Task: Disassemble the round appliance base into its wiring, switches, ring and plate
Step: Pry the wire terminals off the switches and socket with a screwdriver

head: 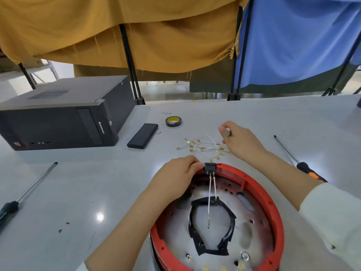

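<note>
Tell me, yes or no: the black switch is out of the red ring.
No: the black switch sits in the red ring rim.

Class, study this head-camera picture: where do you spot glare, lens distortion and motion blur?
Head view: bright glare spots on the grey table and beside the orange-handled screwdriver; wide-angle distortion bows the table's far edge and tilts the computer case; the right hand looks slightly soft, the red ring sharper.

Black computer tower (58, 116), tape roll (173, 121), two screwdrivers (25, 194) (298, 159), black case (142, 135)
</note>
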### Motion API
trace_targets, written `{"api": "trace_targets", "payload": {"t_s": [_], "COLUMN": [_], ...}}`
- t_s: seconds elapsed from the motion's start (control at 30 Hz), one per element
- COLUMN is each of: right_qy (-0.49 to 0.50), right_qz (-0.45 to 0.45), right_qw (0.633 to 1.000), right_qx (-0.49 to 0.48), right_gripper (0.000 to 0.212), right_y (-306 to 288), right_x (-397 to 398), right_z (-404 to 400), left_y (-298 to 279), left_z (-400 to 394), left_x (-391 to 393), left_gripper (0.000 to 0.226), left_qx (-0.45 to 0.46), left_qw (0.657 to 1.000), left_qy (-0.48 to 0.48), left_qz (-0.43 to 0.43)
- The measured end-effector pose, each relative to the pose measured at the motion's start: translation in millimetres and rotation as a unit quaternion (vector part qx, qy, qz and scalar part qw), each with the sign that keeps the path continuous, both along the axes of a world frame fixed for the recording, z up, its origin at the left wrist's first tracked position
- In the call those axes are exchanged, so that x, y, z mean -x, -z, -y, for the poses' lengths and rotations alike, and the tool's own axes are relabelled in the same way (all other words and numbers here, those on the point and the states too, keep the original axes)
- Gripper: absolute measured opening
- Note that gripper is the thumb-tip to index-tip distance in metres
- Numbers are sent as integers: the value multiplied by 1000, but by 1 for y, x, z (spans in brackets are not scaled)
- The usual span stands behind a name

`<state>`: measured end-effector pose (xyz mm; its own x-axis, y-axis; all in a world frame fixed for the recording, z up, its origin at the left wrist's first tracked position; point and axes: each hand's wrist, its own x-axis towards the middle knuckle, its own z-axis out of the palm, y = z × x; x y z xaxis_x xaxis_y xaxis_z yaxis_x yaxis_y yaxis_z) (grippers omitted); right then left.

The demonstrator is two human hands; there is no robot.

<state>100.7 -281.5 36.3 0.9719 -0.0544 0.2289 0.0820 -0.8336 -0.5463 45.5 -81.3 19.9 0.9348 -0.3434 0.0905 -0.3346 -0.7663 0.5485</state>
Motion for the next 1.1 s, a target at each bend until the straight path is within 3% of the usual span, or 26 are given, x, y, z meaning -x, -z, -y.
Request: {"api": "trace_targets", "payload": {"t_s": [0.17,0.23,0.43,0.53,0.7,1.1], "right_qy": [-74,-76,-33,-23,-27,-84], "right_qz": [28,13,84,127,112,164], "right_qw": [965,957,965,972,987,982], "right_qx": [-250,-279,-247,-197,-110,-46], "right_gripper": [54,59,40,41,31,37], "right_y": [-15,-10,9,13,16,16], "right_x": [42,54,62,61,58,63], "right_z": [-26,-34,-34,-34,-36,-41], "left_y": [-3,-8,3,4,4,3], "left_z": [3,9,14,12,11,9], "left_x": [-3,-7,0,-2,-3,-5], "left_gripper": [25,26,28,29,29,27], "left_qx": [-41,-86,-110,-96,-86,-82], "left_qw": [999,996,992,994,995,996], "left_qy": [-11,-15,-17,-14,-9,-10], "left_qz": [-6,-31,64,56,53,37]}}
